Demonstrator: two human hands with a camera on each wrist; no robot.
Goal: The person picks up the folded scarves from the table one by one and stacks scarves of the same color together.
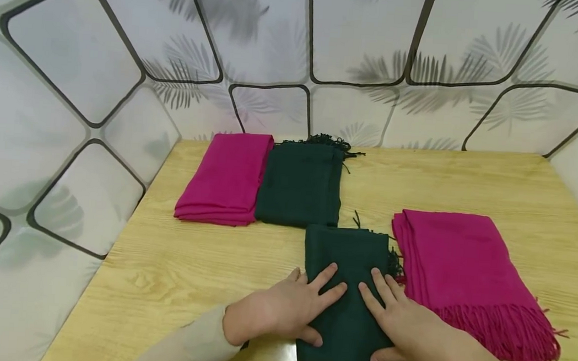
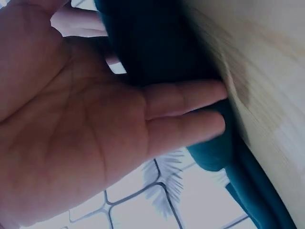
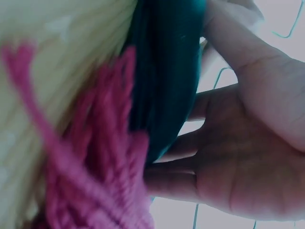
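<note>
A folded dark green scarf (image 1: 349, 256) lies flat near the front of the table, its fringe showing along the right edge. My left hand (image 1: 293, 305) rests on its left side with fingers spread; two of its fingers reach down beside the scarf's edge in the left wrist view. On the right side my right hand (image 1: 404, 325) lies with straight, spread fingers on the same cloth. The right wrist view shows the green scarf (image 3: 174, 62) under that palm, close to pink fringe (image 3: 102, 157). Neither hand grips the cloth.
To the right lies a folded magenta scarf (image 1: 458, 262) with its fringe towards the front. At the back left, another folded magenta scarf (image 1: 227, 176) sits beside a second dark green one (image 1: 301, 184). The wooden table (image 1: 179, 273) meets patterned walls behind and left.
</note>
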